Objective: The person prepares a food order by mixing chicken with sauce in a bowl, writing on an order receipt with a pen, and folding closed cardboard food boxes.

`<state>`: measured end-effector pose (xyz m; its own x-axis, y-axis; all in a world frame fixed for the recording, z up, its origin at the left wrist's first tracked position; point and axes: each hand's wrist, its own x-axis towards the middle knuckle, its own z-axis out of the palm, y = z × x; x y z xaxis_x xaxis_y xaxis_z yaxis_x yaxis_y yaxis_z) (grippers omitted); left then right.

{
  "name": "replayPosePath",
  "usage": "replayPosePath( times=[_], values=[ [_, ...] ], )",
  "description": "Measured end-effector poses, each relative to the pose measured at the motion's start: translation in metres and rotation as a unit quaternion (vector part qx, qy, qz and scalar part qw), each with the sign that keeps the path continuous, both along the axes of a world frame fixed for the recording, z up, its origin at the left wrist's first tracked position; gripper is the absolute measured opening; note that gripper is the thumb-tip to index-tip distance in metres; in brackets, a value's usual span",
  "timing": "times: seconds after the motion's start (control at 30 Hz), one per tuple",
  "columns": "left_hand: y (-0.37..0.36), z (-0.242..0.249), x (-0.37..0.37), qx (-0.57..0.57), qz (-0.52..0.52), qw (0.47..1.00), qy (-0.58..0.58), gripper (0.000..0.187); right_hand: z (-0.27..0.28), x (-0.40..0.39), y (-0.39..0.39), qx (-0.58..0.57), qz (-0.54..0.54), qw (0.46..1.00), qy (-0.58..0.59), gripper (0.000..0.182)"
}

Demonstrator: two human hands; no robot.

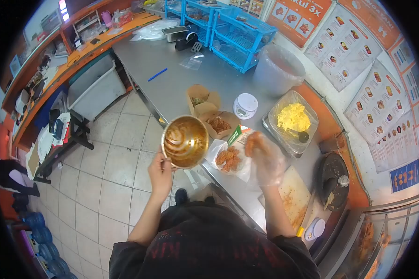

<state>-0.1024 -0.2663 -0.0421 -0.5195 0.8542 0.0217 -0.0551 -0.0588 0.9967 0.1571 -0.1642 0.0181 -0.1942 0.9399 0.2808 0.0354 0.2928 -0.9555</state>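
Note:
My left hand (160,169) grips the rim of a round metal bowl (186,142), which is tilted so its sauce-smeared inside shows. In a clear plastic glove, my right hand (269,166) is closed around a piece of fried chicken (256,143); motion smears its outline a little. Just left of that hand, more fried chicken (228,159) lies on white paper (245,175). Beyond it stands an open cardboard box (228,119) with brown food inside. Another open cardboard box (196,91) behind it holds something greenish.
A white scale (245,106) stands behind the boxes, beside a plastic-lined tray with yellow shredded food (293,117). On the right are a stained cutting board (291,197), a knife with a yellow handle (300,231) and a dark stone mortar (337,179). Blue baskets (242,35) line the back.

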Motion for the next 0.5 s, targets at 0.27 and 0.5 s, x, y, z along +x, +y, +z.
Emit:
replayPosePath(
  times=[0.27,0.5],
  values=[
    [0.000,-0.001,-0.018,-0.021,0.039,0.998,0.039,0.010,-0.111,-0.011,-0.008,0.055,-0.089,0.932,-0.346,0.019],
    [0.005,-0.004,-0.016,-0.030,0.030,0.999,0.015,0.010,-0.078,-0.019,-0.004,0.004,-0.070,0.943,-0.324,0.022]
  ],
)
